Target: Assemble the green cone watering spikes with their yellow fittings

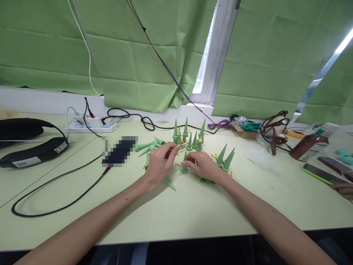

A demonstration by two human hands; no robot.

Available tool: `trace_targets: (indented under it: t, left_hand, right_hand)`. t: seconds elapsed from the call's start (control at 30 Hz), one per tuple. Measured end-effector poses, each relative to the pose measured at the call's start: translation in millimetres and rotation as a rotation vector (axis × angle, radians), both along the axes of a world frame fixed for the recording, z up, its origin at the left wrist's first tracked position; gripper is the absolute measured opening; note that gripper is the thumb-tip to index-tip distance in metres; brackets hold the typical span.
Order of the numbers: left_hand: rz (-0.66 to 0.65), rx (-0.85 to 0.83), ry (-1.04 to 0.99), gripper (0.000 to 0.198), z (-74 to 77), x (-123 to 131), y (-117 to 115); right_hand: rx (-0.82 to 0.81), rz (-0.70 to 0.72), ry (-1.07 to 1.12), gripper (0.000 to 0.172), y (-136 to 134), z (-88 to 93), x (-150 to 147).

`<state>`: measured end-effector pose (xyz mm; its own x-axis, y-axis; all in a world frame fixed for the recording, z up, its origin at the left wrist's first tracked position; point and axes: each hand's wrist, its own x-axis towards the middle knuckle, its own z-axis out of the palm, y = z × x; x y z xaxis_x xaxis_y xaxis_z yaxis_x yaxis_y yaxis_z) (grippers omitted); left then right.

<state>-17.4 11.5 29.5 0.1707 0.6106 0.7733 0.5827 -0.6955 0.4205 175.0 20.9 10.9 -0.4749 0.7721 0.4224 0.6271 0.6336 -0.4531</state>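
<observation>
Pale table [193, 217], one green cone [184, 169] in right fingers [192, 166], left fingers' [172, 156] hold unclear

The pale table [171, 221] carries green cones [189, 142] around its centre. A power strip [91, 130] sits at ten o'clock, a brown bottle [309, 147] at three

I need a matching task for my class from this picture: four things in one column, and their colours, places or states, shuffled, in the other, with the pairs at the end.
Column one
1. right hand
2. power strip
3. bottle
4. nearer phone

Column two
A. reddish brown, on the right of the table
B. at an upright green cone
C. bright green edge, beside another person's hand
D. white, on the left of the table

Pairs: 1-B, 2-D, 3-A, 4-C
</observation>
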Motion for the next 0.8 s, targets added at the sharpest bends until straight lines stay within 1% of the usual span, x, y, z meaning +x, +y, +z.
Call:
trace_targets:
  t: [0.07,0.13,0.2,0.3,0.43,0.67,0.8]
  left_hand:
    - [-0.013,0.066,-0.059,0.014,-1.5,1,-1]
    - [-0.027,0.161,-0.073,0.009,-4.0,2,-3]
    - [-0.032,0.263,-0.040,0.007,-6.8,3,-4]
    - [-0.039,0.364,0.017,0.009,-10.1,5,-7]
    - [-0.045,0.385,0.035,0.010,-12.2,6,-8]
    - [-0.037,0.366,0.048,0.008,-13.9,8,-10]
    - [-0.033,0.352,0.043,0.009,-14.4,8,-10]
  right_hand:
    - [0.071,-0.011,0.076,0.032,-1,1.8,0]
    - [0.172,-0.010,0.174,0.030,-2,3.2,0]
    - [0.277,0.003,0.252,0.028,-4,3.9,-1]
    - [0.379,0.073,0.285,0.023,-8,3.6,-3]
    - [0.414,0.143,0.255,0.018,-15,1.8,-9]
    - [0.412,0.128,0.225,0.012,-18,-0.8,-11]
    - [0.462,0.133,0.222,0.009,-18,0.6,-11]
